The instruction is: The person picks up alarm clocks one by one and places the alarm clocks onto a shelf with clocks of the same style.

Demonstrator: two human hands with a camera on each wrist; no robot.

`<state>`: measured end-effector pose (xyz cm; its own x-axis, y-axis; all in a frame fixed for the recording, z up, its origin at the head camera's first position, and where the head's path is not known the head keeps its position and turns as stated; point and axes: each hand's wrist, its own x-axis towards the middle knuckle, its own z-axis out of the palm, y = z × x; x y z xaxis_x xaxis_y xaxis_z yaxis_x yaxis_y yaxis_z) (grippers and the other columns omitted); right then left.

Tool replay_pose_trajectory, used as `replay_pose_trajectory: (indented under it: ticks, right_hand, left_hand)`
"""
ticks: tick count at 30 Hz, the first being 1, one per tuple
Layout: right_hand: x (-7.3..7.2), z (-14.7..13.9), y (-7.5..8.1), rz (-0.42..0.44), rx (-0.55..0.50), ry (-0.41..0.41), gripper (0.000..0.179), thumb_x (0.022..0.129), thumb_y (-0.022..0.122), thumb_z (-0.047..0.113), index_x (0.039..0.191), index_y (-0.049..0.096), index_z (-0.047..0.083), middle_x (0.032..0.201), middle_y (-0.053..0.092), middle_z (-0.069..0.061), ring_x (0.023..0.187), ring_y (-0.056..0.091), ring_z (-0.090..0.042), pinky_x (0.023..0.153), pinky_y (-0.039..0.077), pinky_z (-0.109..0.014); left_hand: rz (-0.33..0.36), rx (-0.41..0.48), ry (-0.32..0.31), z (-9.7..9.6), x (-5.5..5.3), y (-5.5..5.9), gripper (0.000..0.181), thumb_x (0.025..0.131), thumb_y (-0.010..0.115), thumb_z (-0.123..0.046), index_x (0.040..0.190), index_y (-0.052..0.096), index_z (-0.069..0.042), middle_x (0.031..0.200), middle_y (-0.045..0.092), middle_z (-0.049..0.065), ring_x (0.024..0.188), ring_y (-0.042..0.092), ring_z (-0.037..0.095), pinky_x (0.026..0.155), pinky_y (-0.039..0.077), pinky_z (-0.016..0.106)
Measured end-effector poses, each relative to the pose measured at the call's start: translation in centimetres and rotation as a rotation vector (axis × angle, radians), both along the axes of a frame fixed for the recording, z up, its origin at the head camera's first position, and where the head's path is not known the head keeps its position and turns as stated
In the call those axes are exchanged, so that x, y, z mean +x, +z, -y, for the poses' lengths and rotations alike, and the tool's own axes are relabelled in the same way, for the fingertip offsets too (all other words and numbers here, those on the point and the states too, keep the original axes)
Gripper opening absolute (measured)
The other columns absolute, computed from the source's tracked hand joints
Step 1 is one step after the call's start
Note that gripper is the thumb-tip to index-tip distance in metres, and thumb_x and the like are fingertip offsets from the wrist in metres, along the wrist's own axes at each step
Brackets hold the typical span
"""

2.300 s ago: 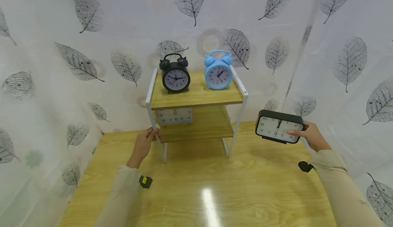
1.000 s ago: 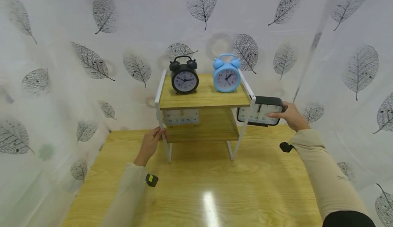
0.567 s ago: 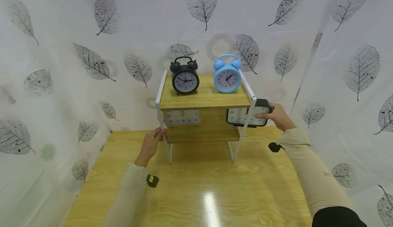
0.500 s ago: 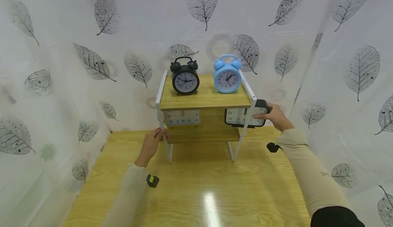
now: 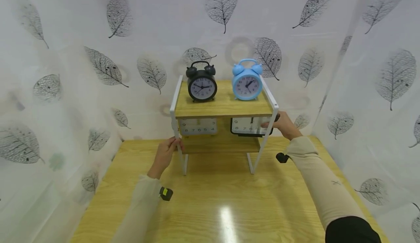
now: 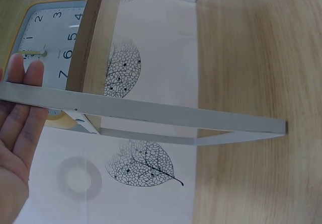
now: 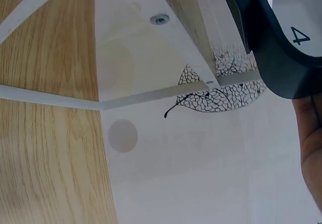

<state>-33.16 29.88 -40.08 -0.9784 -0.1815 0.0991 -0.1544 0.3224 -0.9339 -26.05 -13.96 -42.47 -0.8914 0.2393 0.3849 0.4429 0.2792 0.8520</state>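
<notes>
My left hand (image 5: 165,154) grips the white left front leg (image 6: 151,107) of a two-tier shelf (image 5: 226,108), its fingers behind the leg in the left wrist view. My right hand (image 5: 285,126) holds a black rectangular clock (image 5: 247,127) by its right end. Most of that clock is inside the right side of the lower tier, behind the right front leg; its top edge is hidden by the upper board. In the right wrist view the clock's dark corner (image 7: 287,68) shows close to the frame. A yellow-rimmed rectangular clock (image 6: 48,38) stands at the lower tier's left.
On the upper board stand a black twin-bell alarm clock (image 5: 202,86) at left and a light blue one (image 5: 247,85) at right. The shelf is on a wooden table (image 5: 203,206). A leaf-patterned white curtain (image 5: 183,24) hangs behind and at both sides.
My right hand has carried the black rectangular clock leftward from outside the shelf, past the right leg and into the lower tier. My left hand keeps its grip on the left leg.
</notes>
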Motion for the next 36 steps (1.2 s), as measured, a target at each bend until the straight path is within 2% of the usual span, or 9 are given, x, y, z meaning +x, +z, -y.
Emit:
replay_pose_trajectory:
  ticks: [2, 5, 8, 12, 16, 19, 22, 26, 36]
  right_hand:
    - [-0.2, 0.4, -0.1, -0.021, 0.013, 0.008, 0.051, 0.077, 0.077, 0.011, 0.122, 0.054, 0.010, 0.108, 0.060, 0.003, 0.102, 0.053, -0.012, 0.094, 0.047, -0.042]
    - [-0.4, 1.1, -0.2, -0.056, 0.002, 0.031, 0.071, 0.076, 0.077, 0.009, 0.137, 0.042, 0.007, 0.126, 0.053, -0.009, 0.111, 0.050, -0.018, 0.100, 0.043, -0.052]
    - [-0.5, 1.8, -0.2, -0.086, -0.030, 0.036, 0.076, 0.073, 0.077, 0.003, 0.139, 0.040, 0.009, 0.132, 0.048, -0.016, 0.114, 0.049, -0.019, 0.102, 0.040, -0.053]
    - [-0.3, 2.5, 0.2, -0.088, -0.044, 0.068, 0.084, 0.073, 0.076, -0.002, 0.143, 0.035, 0.018, 0.139, 0.041, -0.016, 0.117, 0.047, -0.026, 0.102, 0.038, -0.055]
    - [0.0, 2.9, 0.5, -0.066, -0.030, 0.109, 0.091, 0.073, 0.077, 0.001, 0.147, 0.028, 0.025, 0.149, 0.030, -0.016, 0.133, 0.032, -0.037, 0.109, 0.027, -0.060]
    - [0.0, 3.1, 0.5, -0.071, -0.032, 0.120, 0.093, 0.074, 0.077, 0.001, 0.147, 0.026, 0.026, 0.153, 0.025, -0.014, 0.142, 0.018, -0.035, 0.114, 0.016, -0.060]
    - [-0.3, 3.3, 0.4, -0.101, -0.031, 0.135, 0.090, 0.074, 0.077, 0.001, 0.146, 0.029, 0.024, 0.152, 0.027, -0.012, 0.143, 0.018, -0.034, 0.115, 0.014, -0.060]
    - [-0.6, 3.3, 0.2, -0.093, -0.044, 0.128, 0.089, 0.072, 0.079, 0.002, 0.144, 0.031, 0.025, 0.150, 0.030, -0.010, 0.142, 0.020, -0.032, 0.116, 0.014, -0.058]
    - [-1.5, 3.5, -0.5, -0.088, -0.060, 0.146, 0.091, 0.072, 0.080, 0.003, 0.144, 0.029, 0.026, 0.149, 0.031, -0.010, 0.140, 0.023, -0.030, 0.117, 0.015, -0.055]
  left_hand:
    - [0.006, 0.002, -0.004, -0.1, 0.1, 0.2, 0.031, 0.101, 0.038, -0.005, 0.088, 0.057, 0.017, 0.082, 0.063, 0.031, 0.081, 0.063, 0.041, 0.077, 0.055, 0.050]
    - [0.010, 0.002, 0.002, -0.2, 0.3, 0.4, 0.031, 0.100, 0.038, -0.005, 0.088, 0.057, 0.017, 0.082, 0.063, 0.031, 0.080, 0.063, 0.040, 0.077, 0.055, 0.050]
    - [0.009, -0.006, 0.011, -0.2, 0.3, 0.4, 0.031, 0.100, 0.039, -0.005, 0.088, 0.058, 0.016, 0.082, 0.063, 0.029, 0.079, 0.064, 0.037, 0.076, 0.056, 0.046]
    - [0.016, -0.006, 0.015, -0.2, 0.2, 0.2, 0.031, 0.100, 0.040, -0.006, 0.089, 0.058, 0.015, 0.082, 0.064, 0.029, 0.079, 0.064, 0.036, 0.076, 0.057, 0.043]
    - [0.025, -0.001, 0.015, -0.3, 0.1, 0.0, 0.031, 0.100, 0.039, -0.007, 0.089, 0.058, 0.016, 0.083, 0.064, 0.030, 0.081, 0.063, 0.040, 0.076, 0.057, 0.043]
    - [0.031, 0.003, 0.007, -0.3, 0.1, 0.0, 0.031, 0.101, 0.039, -0.007, 0.090, 0.058, 0.016, 0.084, 0.063, 0.031, 0.082, 0.063, 0.042, 0.077, 0.056, 0.044]
    - [0.039, 0.008, 0.000, -0.3, 0.2, -0.1, 0.031, 0.101, 0.039, -0.007, 0.090, 0.058, 0.016, 0.084, 0.063, 0.031, 0.082, 0.063, 0.043, 0.078, 0.055, 0.047]
    - [0.040, 0.010, 0.002, -0.3, 0.2, 0.0, 0.031, 0.101, 0.039, -0.007, 0.089, 0.058, 0.015, 0.083, 0.064, 0.030, 0.080, 0.063, 0.041, 0.078, 0.054, 0.051]
    - [0.023, 0.009, -0.005, 0.0, 0.2, 0.1, 0.030, 0.101, 0.038, -0.005, 0.091, 0.057, 0.016, 0.084, 0.063, 0.031, 0.081, 0.063, 0.042, 0.077, 0.055, 0.050]
